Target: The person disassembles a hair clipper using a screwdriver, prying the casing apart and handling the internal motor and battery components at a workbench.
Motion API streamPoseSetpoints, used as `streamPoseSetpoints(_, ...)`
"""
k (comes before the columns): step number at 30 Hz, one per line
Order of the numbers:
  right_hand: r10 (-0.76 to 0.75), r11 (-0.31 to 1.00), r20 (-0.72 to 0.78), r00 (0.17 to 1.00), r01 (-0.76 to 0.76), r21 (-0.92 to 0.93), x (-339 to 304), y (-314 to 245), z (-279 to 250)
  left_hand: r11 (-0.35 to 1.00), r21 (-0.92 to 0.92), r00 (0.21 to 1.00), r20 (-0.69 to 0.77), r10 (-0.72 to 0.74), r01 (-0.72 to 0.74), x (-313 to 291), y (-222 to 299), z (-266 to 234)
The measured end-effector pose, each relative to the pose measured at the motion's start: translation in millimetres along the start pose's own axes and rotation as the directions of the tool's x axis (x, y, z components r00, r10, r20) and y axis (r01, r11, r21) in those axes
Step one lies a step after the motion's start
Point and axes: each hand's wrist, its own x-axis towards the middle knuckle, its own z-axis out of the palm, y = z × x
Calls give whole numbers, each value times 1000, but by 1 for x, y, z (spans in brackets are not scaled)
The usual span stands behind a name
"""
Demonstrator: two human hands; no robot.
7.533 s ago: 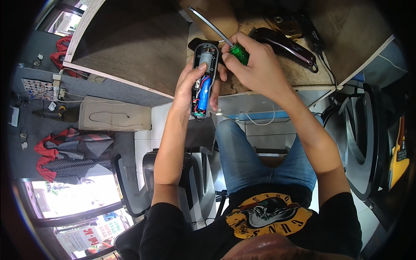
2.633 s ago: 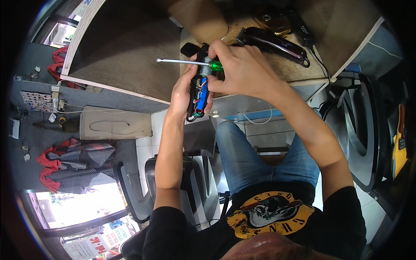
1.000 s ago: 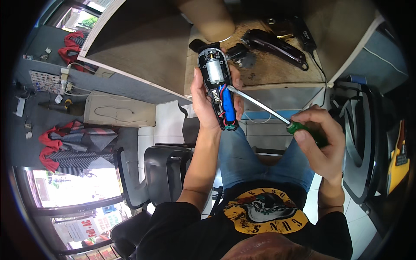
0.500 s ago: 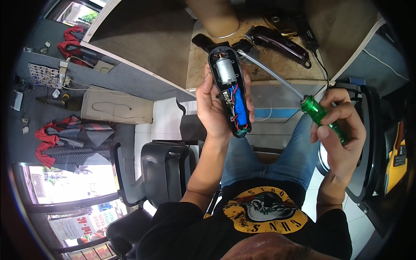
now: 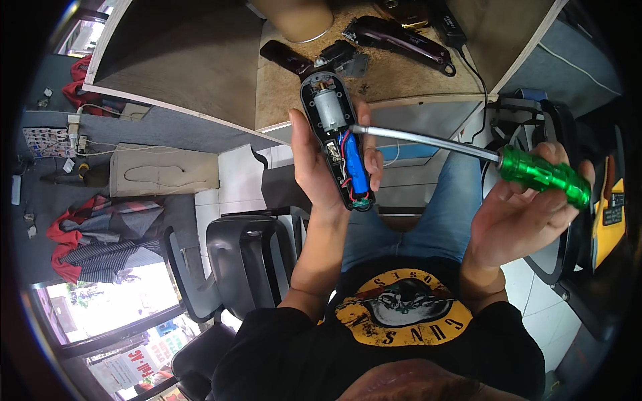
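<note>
My left hand (image 5: 311, 167) is wrapped round an opened hair clipper body (image 5: 334, 140), a black shell held with its inside facing up. In the shell lie a silver motor (image 5: 329, 110), a blue cylindrical battery (image 5: 354, 164), red wires and a small green board (image 5: 361, 202) at the lower end. My right hand (image 5: 525, 207) grips the green handle of a screwdriver (image 5: 545, 176). Its long metal shaft points left, with the tip at the right edge of the clipper shell, near the motor's lower end; whether it touches cannot be made out.
On the brown worktop (image 5: 287, 100) beyond my hands lie a dark maroon clipper (image 5: 401, 43), loose black parts (image 5: 338, 57) and a black adapter (image 5: 447, 27) with a cord. A tan cylinder (image 5: 294, 17) stands there too. Black chairs (image 5: 244, 257) flank me left and right.
The screwdriver has swung from slanting to nearly level, its tip going down along the shell's right side. My right hand has turned and shifted right. The clipper body sits slightly farther left.
</note>
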Motion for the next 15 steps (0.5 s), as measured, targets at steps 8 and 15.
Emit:
streamPoseSetpoints(8,-234,953,432,871,295,-77,1,-6,-10,999,47,988,154,5,-12,1,0,-2)
streamPoseSetpoints(15,-276,949,448,850,316,-16,6,3,2,990,140,995,-98,20,-6,2,-2,28)
